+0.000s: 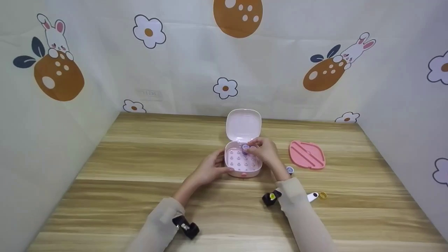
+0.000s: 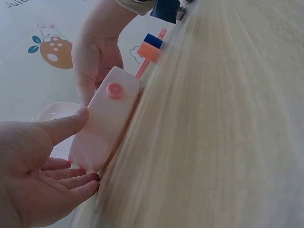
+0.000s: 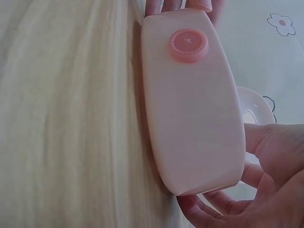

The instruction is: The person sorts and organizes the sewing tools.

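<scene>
A pale pink box (image 1: 252, 174) stands on the table with its lid (image 1: 243, 124) raised at the back. Rows of small pegs line its floor, and a pink round button (image 3: 188, 45) sits on its front. My left hand (image 1: 210, 168) holds the box's left side, thumb on the front corner and fingers along the side. Over the box's inside, my right hand (image 1: 267, 150) pinches a small purple cylinder (image 1: 245, 150) with a pale round top. Another pale round top shows partly beneath those fingers. In the right wrist view, the box front hides what the fingertips hold.
Right of the box lies a pink slotted tray (image 1: 308, 155). A small blue-topped cylinder (image 1: 289, 170) stands beside my right forearm. Farther forward are a white elongated piece (image 1: 312, 197), partly behind the sleeve, and a yellow round piece (image 1: 323, 195). Patterned cloth walls (image 1: 185, 70) enclose the table.
</scene>
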Available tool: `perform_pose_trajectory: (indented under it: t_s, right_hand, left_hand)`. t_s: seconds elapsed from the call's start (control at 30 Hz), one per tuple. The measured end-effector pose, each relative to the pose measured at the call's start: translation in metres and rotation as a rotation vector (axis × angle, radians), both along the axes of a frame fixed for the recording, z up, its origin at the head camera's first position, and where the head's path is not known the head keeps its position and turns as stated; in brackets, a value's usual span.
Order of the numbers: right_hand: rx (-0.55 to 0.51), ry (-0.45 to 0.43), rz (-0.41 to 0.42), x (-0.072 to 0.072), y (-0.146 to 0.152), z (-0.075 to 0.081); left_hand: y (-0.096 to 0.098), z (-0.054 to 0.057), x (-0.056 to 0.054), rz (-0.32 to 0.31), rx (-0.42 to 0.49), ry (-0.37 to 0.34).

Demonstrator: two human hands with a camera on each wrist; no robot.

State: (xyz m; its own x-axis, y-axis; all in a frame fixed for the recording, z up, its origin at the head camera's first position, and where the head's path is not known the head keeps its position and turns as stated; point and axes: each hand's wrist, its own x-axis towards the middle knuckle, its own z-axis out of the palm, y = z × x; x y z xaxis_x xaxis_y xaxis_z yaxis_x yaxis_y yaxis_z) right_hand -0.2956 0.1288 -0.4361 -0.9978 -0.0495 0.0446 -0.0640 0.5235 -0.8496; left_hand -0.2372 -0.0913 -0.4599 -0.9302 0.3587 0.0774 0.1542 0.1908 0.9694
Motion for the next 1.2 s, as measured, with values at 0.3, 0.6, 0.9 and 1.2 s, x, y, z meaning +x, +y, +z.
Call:
perform_pose_trajectory:
  t_s: [0.3,0.6,0.9,1.2]
  right_hand:
    - [-0.020,0.004,-0.005,-0.001,-0.001,-0.003]
    - [-0.008,0.014,-0.010,-0.002,-0.003,-0.004]
    - [0.007,-0.030,-0.001,0.002,0.000,0.000]
    - [0.021,-0.076,-0.006,0.005,0.010,0.008]
  left_hand:
    - [0.000,0.001,-0.001,0.005,-0.007,0.000]
    - [-0.001,-0.002,-0.002,-0.003,-0.002,0.019]
    - [-0.001,0.001,0.001,0.025,-0.020,-0.008]
    - [0.002,0.001,0.000,0.024,-0.011,-0.017]
